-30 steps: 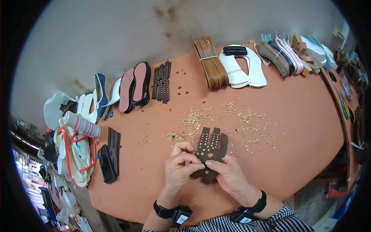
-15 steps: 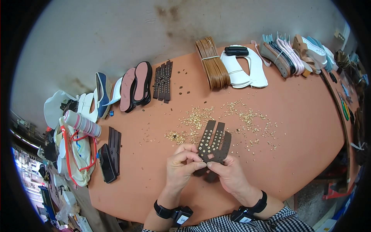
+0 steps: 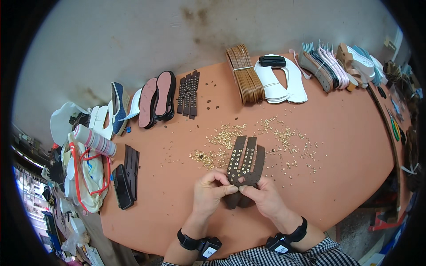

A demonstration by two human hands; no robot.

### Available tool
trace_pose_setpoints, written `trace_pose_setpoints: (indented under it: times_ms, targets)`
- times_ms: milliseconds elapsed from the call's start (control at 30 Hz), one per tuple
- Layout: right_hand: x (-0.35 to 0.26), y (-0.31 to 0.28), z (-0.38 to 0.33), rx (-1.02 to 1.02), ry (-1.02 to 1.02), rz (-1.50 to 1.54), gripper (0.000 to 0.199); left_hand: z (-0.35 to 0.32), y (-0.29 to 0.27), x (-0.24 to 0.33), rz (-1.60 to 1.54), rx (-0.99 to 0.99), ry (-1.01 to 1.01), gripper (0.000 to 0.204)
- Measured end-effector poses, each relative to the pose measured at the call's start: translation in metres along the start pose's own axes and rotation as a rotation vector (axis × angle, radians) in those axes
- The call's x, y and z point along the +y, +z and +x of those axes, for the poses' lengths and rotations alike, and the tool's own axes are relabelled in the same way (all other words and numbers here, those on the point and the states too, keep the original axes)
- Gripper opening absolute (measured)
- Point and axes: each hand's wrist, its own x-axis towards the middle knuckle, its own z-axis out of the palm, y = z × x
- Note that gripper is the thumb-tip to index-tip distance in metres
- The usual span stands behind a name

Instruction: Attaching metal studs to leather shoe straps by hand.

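Observation:
My left hand point(image 3: 212, 186) pinches the near left edge of a dark brown shoe upper point(image 3: 258, 162), a cut piece with long strips and rows of gold studs. My right hand point(image 3: 267, 198) grips its near right side, thumb on top. Both thumbs almost meet below a small square hole in the piece. Whether a loose stud sits between my left fingertips is too small to tell. The upper is held above the table, strips pointing away from me. Just beyond it, loose gold studs point(image 3: 225, 135) are scattered in patches.
On the brown table point(image 3: 159, 195), studded uppers point(image 3: 188, 94) lie beside pink-topped soles point(image 3: 164, 95). A tied brown strap bundle point(image 3: 245, 76) and white cutouts point(image 3: 296, 86) stand at the back. Shoe parts point(image 3: 330, 66) line the far right. A striped cup point(image 3: 94, 140) and black case point(image 3: 124, 186) are left.
The upper has tipped, so its strips look longer and its right strip stands straighter. Both hands keep hold in nearly the same place.

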Motion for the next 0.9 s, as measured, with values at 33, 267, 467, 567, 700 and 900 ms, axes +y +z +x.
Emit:
trace_pose_setpoints:
  times_ms: [33, 267, 467, 567, 700, 900]
  targets:
    - [-0.001, -0.001, 0.0, -0.014, 0.008, -0.016, 0.016, 0.0, -0.002, -0.001, -0.017, -0.004, -0.023, 0.024]
    - [-0.003, -0.004, 0.002, -0.033, 0.002, -0.102, 0.018, 0.006, -0.005, 0.001, 0.016, -0.024, -0.149, 0.039]
    - [-0.007, -0.002, 0.001, -0.034, -0.014, -0.099, 0.018, 0.006, -0.002, 0.009, 0.014, -0.05, -0.16, 0.042]
    - [-0.009, -0.005, 0.001, -0.056, 0.024, -0.134, 0.018, 0.005, -0.003, 0.009, -0.017, -0.075, -0.178, 0.04]
    - [-0.009, -0.008, -0.001, -0.11, 0.017, -0.148, 0.017, 0.005, -0.011, 0.0, -0.027, -0.087, -0.197, 0.037]
    - [-0.011, -0.012, -0.001, -0.131, 0.056, -0.252, 0.015, 0.009, -0.014, -0.002, -0.048, -0.129, -0.212, 0.036]
